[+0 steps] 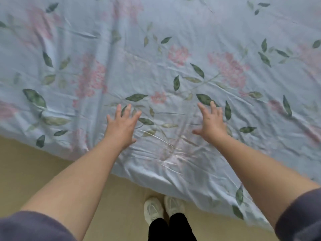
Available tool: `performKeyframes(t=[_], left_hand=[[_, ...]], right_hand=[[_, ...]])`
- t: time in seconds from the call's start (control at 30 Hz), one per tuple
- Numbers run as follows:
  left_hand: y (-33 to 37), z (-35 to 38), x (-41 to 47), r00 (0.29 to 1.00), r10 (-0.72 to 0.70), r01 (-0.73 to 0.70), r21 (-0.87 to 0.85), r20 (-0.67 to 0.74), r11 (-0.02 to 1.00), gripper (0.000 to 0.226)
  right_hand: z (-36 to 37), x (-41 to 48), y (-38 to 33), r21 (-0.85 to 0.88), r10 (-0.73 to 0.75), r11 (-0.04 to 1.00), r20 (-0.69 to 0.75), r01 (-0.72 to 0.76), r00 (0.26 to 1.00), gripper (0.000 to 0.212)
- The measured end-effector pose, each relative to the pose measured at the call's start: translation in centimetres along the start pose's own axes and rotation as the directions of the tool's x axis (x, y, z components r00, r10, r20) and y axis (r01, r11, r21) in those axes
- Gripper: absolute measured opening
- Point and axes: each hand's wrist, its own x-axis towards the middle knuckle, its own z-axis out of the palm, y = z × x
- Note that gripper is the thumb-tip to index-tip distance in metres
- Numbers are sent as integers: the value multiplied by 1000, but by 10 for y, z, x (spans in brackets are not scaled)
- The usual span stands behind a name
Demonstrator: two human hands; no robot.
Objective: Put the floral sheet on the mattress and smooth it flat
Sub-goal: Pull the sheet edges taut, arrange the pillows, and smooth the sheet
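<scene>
**Both palms flat on the floral sheet, near edge of the bed**

The floral sheet [173,66] lies spread over the bed and fills most of the head view — pale blue cloth printed with pink flower clusters and dark green leaves. Its near edge hangs over the side of the bed and ends above the yellowish floor [34,171]. The mattress itself is covered; none of it shows.

The left hand [121,126] rests palm down on the sheet, fingers straight and spread, grasping nothing. The right hand [211,122] lies the same way a little apart from it, fingers splayed, thumb pointing inward, also holding nothing. Both forearms reach forward from dark grey sleeves [31,226] pushed up toward the elbows.

Cloth condition: creases run between and just below the two hands, thickest near the overhanging edge, where small folds catch the light. A long ridge runs away from the person to the left of the left hand. Further up the bed the fabric looks smoother, though the view there is somewhat blurred.

Below the edge — two pale shoes [163,207] side by side on the floor, toes toward the bed, with black trouser legs [172,228] above them.
</scene>
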Motion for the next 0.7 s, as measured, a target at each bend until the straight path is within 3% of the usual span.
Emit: performKeyframes(t=[0.03, 0.1, 0.23, 0.3, 0.37, 0.43, 0.5, 0.53, 0.6, 0.7], left_hand=[[4, 1, 6, 999, 4, -4, 4, 38, 1000, 108], [-7, 17, 16, 992, -31, 39, -57, 125, 998, 121], [-37, 55, 11, 956, -112, 161, -169, 270, 972, 124], [-39, 55, 8, 929, -185, 236, -128, 320, 963, 119], [-34, 40, 4, 877, -294, 349, -85, 381, 933, 106], [-24, 17, 3, 871, -351, 389, -47, 345, 920, 74], [-11, 1, 5, 927, -308, 319, -21, 213, 947, 46], [-4, -5, 6, 964, -240, 245, -27, 114, 969, 42], [11, -12, 13, 997, -68, 66, -59, -23, 996, 53], [27, -20, 31, 997, 76, -75, -78, 0, 994, 85]], right_hand=[[-2, 8, -4, 80, 75, 994, 33, -78, 997, 103], [10, 20, -27, 101, 75, 991, 114, -86, 991, 110], [58, 10, -79, -148, -168, 966, 270, 213, 948, 99], [66, 3, -86, -222, -298, 897, 337, 383, 893, 85], [54, 1, -75, -178, -455, 815, 393, 552, 799, 66], [33, 3, -52, -62, -565, 793, 294, 606, 771, 51], [15, 9, -24, 2, -464, 884, 122, 467, 878, 55], [5, 13, -9, 6, -358, 934, 52, 358, 932, 63], [-12, 22, 17, -16, -112, 994, 2, 112, 994, 81], [-26, 35, 38, 47, 184, 981, 61, -187, 981, 100]])
